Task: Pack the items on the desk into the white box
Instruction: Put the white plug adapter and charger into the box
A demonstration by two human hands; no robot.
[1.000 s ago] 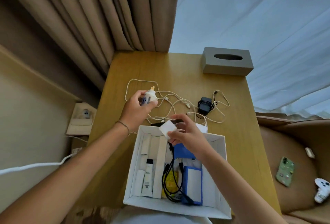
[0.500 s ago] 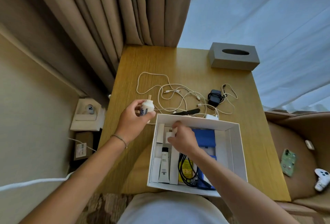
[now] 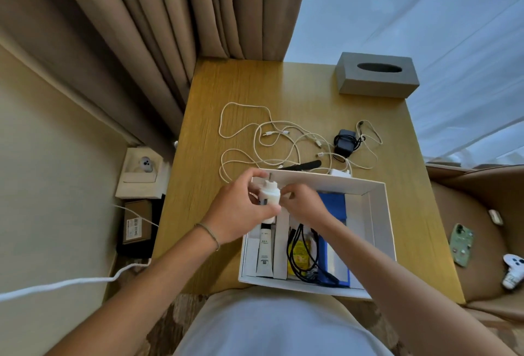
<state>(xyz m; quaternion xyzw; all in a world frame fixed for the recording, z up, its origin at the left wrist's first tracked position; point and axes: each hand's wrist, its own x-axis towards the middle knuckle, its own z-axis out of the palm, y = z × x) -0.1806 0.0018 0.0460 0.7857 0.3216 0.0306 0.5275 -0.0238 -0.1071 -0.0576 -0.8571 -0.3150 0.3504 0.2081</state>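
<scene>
At frame centre, the left hand [image 3: 241, 213] pinches a small, rigid white bottle [image 3: 269, 195] over the white box [image 3: 380, 213]; the right hand [image 3: 304, 205] steadies it, grip unclear.

Beige curtains [image 3: 175, 29] hang behind a wooden desk [image 3: 249, 86] beside daylit sheers [image 3: 425, 15].

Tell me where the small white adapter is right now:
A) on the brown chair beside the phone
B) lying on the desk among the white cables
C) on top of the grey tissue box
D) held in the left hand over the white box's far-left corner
D: the left hand grips the white adapter above the far-left corner of the white box, with the right hand touching it.
</scene>
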